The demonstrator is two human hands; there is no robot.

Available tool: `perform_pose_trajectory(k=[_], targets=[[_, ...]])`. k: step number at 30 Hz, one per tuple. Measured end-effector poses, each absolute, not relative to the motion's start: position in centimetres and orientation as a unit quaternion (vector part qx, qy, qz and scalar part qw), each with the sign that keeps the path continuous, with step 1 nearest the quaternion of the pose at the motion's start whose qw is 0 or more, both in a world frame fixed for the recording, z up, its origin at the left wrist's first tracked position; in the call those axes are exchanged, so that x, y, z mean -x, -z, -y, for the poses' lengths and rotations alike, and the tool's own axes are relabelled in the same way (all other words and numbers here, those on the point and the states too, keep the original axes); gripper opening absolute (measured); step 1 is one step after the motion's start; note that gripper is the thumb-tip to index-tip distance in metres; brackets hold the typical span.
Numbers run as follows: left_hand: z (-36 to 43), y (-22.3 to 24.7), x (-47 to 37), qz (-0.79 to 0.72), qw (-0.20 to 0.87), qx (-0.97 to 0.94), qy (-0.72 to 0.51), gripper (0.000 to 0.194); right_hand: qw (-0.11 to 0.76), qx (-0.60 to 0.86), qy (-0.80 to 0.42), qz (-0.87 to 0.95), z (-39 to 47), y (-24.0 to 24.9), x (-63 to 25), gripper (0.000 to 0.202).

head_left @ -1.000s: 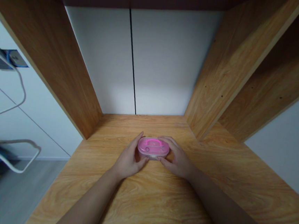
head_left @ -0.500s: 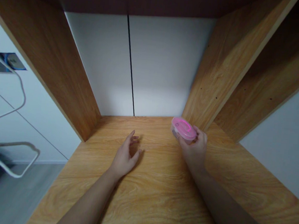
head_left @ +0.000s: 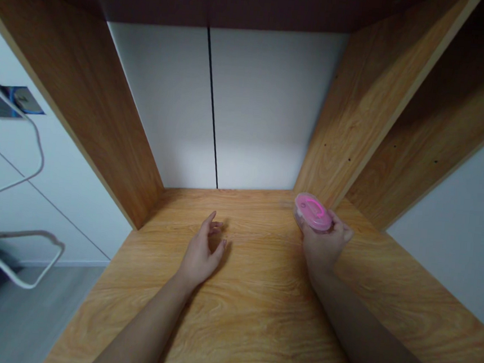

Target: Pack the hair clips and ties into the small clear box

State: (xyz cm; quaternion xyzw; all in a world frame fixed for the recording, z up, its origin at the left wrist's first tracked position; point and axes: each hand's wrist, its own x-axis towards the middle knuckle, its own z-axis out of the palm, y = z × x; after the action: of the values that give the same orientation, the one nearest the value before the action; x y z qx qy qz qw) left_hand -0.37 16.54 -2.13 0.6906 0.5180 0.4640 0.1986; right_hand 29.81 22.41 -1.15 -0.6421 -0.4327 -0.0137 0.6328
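Observation:
My right hand (head_left: 326, 241) grips a small clear plastic container with a pink lid (head_left: 313, 211), thumb on the near side and fingers round the right end. The lid faces up and carries a brighter pink curved handle. What the container holds is too blurred to make out. It is near the foot of the wooden upright; whether its base touches the desktop I cannot tell. My left hand (head_left: 202, 254) rests by its edge on the wooden desktop (head_left: 239, 311), fingers curved and apart from the thumb, with nothing between them.
Wooden uprights stand at the left (head_left: 117, 108) and right (head_left: 353, 118), with a white back panel (head_left: 257, 109) between them and a dark shelf (head_left: 240, 3) overhead. Past the desktop's left edge hang a white cable (head_left: 39, 147) and a white tubular frame (head_left: 25, 284).
My right hand has carried the pink-lidded container to the right, closer to the upright, turning it slightly. My left hand has barely moved.

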Motion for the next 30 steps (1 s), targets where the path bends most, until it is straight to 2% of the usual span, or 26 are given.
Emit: perform_pose_trajectory(k=[12, 15, 18, 20, 22, 24, 26, 30], targets=[[-16.5, 2.1, 0.3, -0.516, 0.202, -0.695, -0.457, 0.069, 0.607, 0.677, 0.032, 0.415, -22.4, 1.1, -29.5, 0.073], [-16.6, 2.2, 0.4, -0.512, 0.199, -0.7, -0.456, 0.067, 0.607, 0.645, 0.11, 0.451, -21.7, 0.0, -28.8, 0.067], [-16.6, 2.0, 0.4, -0.507, 0.186, -0.709, -0.454, 0.057, 0.601, 0.548, 0.144, 0.563, -20.7, -0.9, -28.0, 0.05], [-16.5, 1.5, 0.4, -0.498, 0.169, -0.728, -0.439, 0.038, 0.552, 0.475, 0.109, 0.676, -20.2, -1.0, -27.6, 0.034], [-16.3, 1.0, 0.3, -0.477, 0.155, -0.767, -0.401, 0.018, 0.453, 0.419, 0.042, 0.786, -19.7, -0.8, -27.2, 0.029], [-16.1, 0.5, 0.2, -0.479, 0.136, -0.782, -0.374, 0.014, 0.344, 0.39, -0.023, 0.854, -19.4, -0.4, -26.7, 0.034], [-15.9, 0.3, 0.1, -0.487, 0.116, -0.79, -0.353, 0.016, 0.272, 0.386, -0.066, 0.879, -19.1, -0.1, -26.3, 0.042], [-16.0, 0.6, 0.0, -0.49, 0.103, -0.796, -0.338, 0.014, 0.224, 0.391, -0.108, 0.886, -18.7, -0.2, -25.9, 0.038]])
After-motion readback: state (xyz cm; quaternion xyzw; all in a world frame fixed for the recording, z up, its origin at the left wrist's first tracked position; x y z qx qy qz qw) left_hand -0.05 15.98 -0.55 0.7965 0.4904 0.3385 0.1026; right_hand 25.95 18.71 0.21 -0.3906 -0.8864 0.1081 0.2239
